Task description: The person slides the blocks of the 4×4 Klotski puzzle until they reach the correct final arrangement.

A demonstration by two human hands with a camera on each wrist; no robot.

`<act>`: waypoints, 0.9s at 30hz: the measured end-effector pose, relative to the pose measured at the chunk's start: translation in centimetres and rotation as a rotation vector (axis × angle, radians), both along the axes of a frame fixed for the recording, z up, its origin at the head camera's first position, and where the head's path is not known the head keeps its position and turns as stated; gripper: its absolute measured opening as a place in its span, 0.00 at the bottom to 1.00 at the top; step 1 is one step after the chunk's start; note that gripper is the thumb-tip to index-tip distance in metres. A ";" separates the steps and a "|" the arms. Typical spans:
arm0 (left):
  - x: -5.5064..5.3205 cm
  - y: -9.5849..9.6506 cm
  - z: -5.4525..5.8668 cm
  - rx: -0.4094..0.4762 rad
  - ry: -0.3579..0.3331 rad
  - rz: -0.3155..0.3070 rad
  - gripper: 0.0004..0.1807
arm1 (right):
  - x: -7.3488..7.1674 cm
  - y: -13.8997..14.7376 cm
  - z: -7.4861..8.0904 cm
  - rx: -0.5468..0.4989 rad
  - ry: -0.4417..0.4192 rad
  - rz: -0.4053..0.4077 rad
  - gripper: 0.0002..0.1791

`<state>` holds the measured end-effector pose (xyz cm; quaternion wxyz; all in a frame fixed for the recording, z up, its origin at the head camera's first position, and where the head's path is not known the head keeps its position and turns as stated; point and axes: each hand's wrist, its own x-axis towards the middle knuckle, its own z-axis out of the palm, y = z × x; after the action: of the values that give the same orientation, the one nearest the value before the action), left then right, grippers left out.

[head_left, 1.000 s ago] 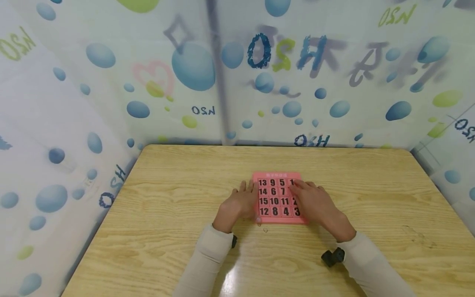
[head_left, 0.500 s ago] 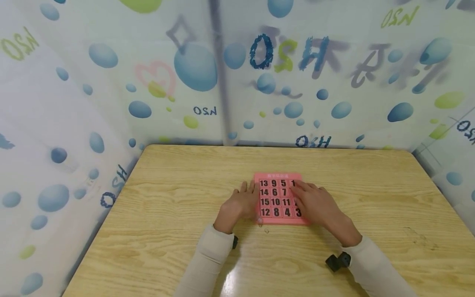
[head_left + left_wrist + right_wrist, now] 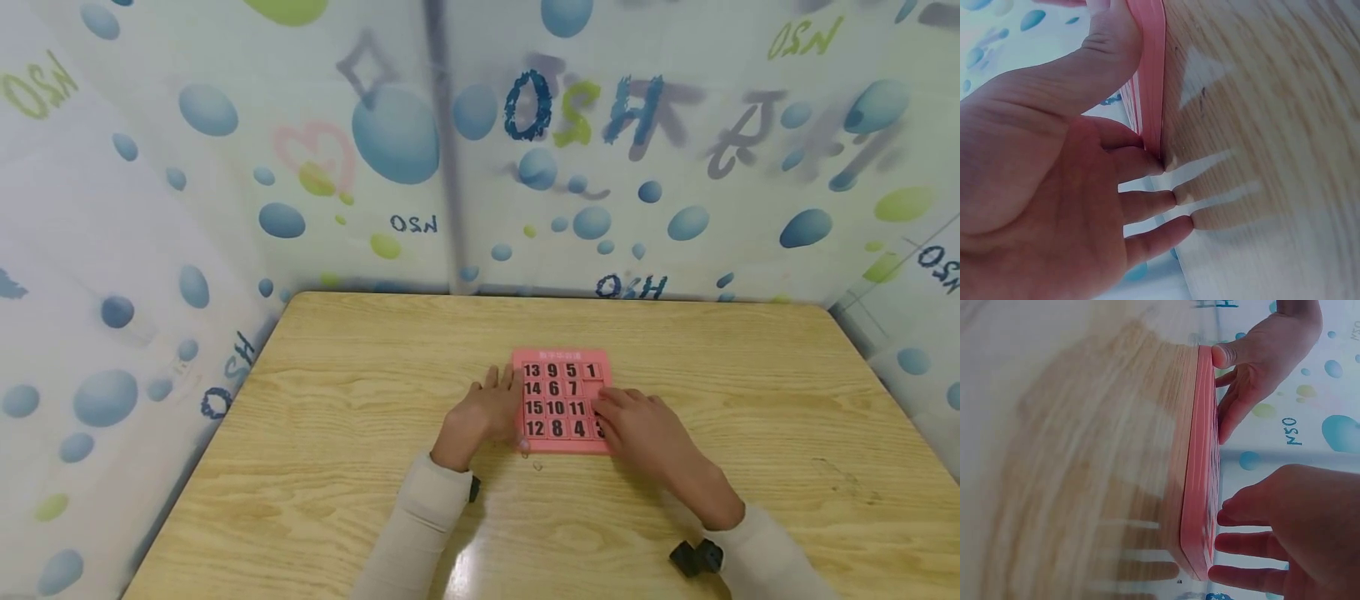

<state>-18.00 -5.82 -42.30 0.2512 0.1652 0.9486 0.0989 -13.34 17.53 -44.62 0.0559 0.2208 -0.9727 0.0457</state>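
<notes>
A pink number sliding puzzle (image 3: 570, 447) lies flat on the wooden table, its black-numbered tiles in a square grid. A gap (image 3: 592, 390) shows below tile 1 (image 3: 591, 371), to the right of tile 7. My left hand (image 3: 487, 412) rests along the puzzle's left side, thumb at its near corner; in the left wrist view its fingertips (image 3: 1184, 222) touch the table. From the right, my right hand (image 3: 645, 429) reaches over the last column, fingertips on the tile beneath the gap and hiding its number. In the right wrist view those fingers (image 3: 1247, 544) extend over the puzzle's edge (image 3: 1196, 487).
The wooden table (image 3: 375, 367) extends on all sides of the puzzle. Small ring-like marks (image 3: 537, 467) lie just in front of it. A black wrist camera (image 3: 696, 558) sits under the right sleeve. A bubble-patterned cloth wall (image 3: 480, 183) stands behind the table.
My right hand has drawn back toward the near side and slightly right, uncovering tile 1 and the gap below it. My left hand has stayed in place.
</notes>
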 end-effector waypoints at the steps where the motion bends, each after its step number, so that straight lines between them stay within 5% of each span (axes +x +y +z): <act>1: 0.0 0.0 0.0 0.001 -0.002 0.001 0.64 | 0.1 0.0 0.0 0.003 0.005 0.003 0.15; 27: 0.0 0.1 0.2 -0.009 0.000 -0.011 0.64 | 1.2 -0.2 0.4 0.127 -0.015 0.004 0.19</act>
<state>-17.95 -5.74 -42.09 0.2526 0.1695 0.9481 0.0931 -12.09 17.33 -44.25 0.0344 0.2257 -0.9735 -0.0145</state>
